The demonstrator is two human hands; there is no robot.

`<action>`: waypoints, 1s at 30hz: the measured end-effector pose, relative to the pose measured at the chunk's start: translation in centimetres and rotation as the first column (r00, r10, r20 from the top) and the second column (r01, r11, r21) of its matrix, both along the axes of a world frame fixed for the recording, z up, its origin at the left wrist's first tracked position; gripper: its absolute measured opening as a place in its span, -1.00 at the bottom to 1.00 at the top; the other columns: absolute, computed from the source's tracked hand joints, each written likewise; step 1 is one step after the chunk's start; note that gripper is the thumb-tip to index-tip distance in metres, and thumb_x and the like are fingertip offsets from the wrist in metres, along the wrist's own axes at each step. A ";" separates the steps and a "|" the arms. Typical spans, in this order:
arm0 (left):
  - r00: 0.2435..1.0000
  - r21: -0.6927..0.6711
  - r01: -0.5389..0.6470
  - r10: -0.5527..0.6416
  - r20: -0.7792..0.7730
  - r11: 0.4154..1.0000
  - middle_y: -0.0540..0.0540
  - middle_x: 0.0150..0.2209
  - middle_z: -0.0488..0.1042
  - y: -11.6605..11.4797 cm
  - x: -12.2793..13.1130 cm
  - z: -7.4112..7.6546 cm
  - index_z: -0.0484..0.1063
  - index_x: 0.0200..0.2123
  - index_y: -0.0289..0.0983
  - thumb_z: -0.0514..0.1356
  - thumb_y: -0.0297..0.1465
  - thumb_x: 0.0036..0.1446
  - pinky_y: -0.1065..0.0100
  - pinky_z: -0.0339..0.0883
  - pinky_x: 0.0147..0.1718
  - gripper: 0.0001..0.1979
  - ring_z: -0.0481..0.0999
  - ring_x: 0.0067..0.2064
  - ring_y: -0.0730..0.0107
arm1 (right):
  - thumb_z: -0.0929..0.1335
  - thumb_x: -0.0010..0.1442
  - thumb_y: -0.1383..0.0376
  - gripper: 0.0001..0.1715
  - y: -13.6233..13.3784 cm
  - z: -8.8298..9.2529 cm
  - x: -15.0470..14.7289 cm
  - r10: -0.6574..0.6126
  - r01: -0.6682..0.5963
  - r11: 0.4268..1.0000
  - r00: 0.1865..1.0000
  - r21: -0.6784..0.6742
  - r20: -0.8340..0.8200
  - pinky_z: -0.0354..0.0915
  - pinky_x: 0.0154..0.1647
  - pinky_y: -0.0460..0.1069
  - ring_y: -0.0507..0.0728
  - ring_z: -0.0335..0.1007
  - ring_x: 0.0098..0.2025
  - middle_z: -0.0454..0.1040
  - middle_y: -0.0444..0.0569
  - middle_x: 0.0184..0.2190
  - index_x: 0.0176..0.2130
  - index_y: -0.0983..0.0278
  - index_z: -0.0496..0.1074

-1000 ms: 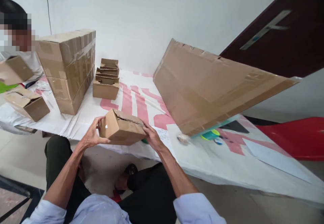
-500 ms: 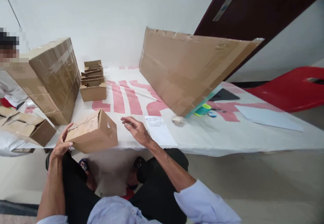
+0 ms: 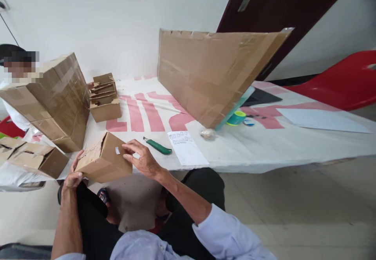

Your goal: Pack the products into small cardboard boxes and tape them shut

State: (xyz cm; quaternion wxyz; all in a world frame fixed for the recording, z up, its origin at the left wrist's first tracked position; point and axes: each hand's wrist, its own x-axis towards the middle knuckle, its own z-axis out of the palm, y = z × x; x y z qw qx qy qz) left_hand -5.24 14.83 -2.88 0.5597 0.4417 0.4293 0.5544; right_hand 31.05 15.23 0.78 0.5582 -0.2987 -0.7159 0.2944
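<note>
The cardboard box (image 3: 113,160) sits between the two hands, tilted, at the table's (image 3: 235,156) near edge; whether the table bears any of its weight I cannot tell. The left hand (image 3: 74,174) grasps its far-left end, thumb low on the side; the right hand (image 3: 145,160) is loosely spread, fingertips seemingly against the end wall by a small pale patch, not clasping it. It should handle as light for its bulk, though its contents are hidden; the walls look stiff and dry, with fair grip, while the rough top seam would likely crush or tear first; the best hold is probably a flat palm on each end, low down, clear of that seam. A green knife (image 3: 159,147) lies just beyond the right hand; a paper sheet (image 3: 189,150) lies to its right.
</note>
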 end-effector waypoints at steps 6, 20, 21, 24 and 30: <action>0.999 0.009 0.020 -0.021 0.034 1.000 -0.16 0.21 0.60 0.0 0.1 0.1 0.53 0.28 -0.11 0.58 -0.38 -0.43 0.19 0.52 0.09 0.04 0.63 0.13 0.00 | 0.50 0.36 0.30 -0.77 0.2 0.7 -0.3 0.022 -0.023 0.997 1.000 0.070 0.002 0.54 -0.03 0.09 0.16 0.55 -0.10 0.59 0.03 -0.08 0.02 0.15 0.66; 1.000 -0.030 0.025 -0.025 0.002 0.999 -0.18 0.23 0.60 0.3 0.2 0.6 0.54 0.28 -0.12 0.58 -0.38 -0.47 0.16 0.52 0.14 0.06 0.57 0.26 -0.19 | 0.36 0.51 0.30 -0.77 1.1 0.7 -0.4 -0.116 0.063 0.922 0.987 0.383 0.115 0.52 -0.10 0.04 0.14 0.55 -0.17 0.61 0.03 -0.22 -0.15 0.21 0.64; 1.000 -0.033 0.024 -0.024 0.000 0.999 -0.17 0.23 0.60 0.2 0.3 0.7 0.54 0.28 -0.11 0.57 -0.38 -0.46 0.15 0.51 0.15 0.06 0.55 0.27 -0.19 | 0.35 0.52 0.31 -0.76 1.0 0.7 -0.4 -0.140 0.076 0.914 0.981 0.398 0.134 0.51 -0.09 0.04 0.14 0.55 -0.16 0.61 0.04 -0.22 -0.15 0.21 0.63; 1.000 -0.031 0.019 -0.020 -0.013 0.999 -0.16 0.24 0.59 0.2 0.5 0.9 0.54 0.26 -0.09 0.57 -0.36 -0.46 0.12 0.48 0.20 0.04 0.53 0.30 -0.19 | 0.31 0.53 0.34 -0.75 0.8 0.7 -0.6 -0.180 0.090 0.897 0.968 0.433 0.172 0.50 -0.08 0.05 0.16 0.54 -0.15 0.60 0.06 -0.22 -0.16 0.22 0.58; 0.999 -0.032 0.018 -0.019 -0.033 0.999 -0.19 0.25 0.58 0.2 0.8 1.6 0.54 0.25 -0.14 0.62 -0.28 -0.48 0.10 0.42 0.26 0.06 0.50 0.31 -0.24 | 0.26 0.54 0.36 -0.77 0.8 0.8 -0.7 -0.155 0.094 0.901 0.982 0.423 0.111 0.47 -0.11 0.04 0.15 0.52 -0.17 0.57 0.04 -0.24 -0.16 0.19 0.46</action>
